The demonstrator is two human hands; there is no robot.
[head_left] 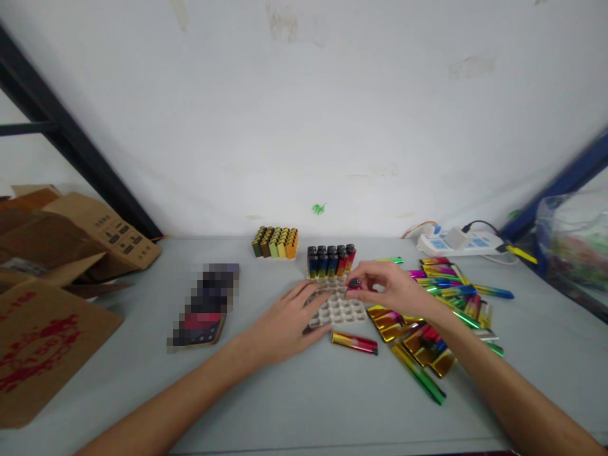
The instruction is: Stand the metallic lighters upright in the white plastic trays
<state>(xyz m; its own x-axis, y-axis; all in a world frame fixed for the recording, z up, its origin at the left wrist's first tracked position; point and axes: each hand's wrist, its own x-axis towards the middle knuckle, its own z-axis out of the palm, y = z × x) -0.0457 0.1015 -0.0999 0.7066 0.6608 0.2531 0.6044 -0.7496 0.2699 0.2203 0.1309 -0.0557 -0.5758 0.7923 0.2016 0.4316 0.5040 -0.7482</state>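
My right hand (pixel 384 285) pinches a lighter (pixel 354 284), its dark top and some pink-red body showing, over the right side of a pale tray (pixel 339 309) with a grid of square holes. My left hand (pixel 297 316) rests on the tray's left side, fingers spread and thumb by its front edge. At the tray's back, rows of lighters (pixel 330 261) with black tops stand upright, blue on the left and red to the right. In front of the tray lies a gold and red lighter (pixel 354 342).
Many shiny coloured lighters (pixel 422 380) lie piled at right. A block of upright lighters (pixel 275 242) stands near the wall. A phone with a blurred screen (pixel 204 307) lies at left, beside cardboard boxes (pixel 52 342). A power strip (pixel 460 242) sits at the back right.
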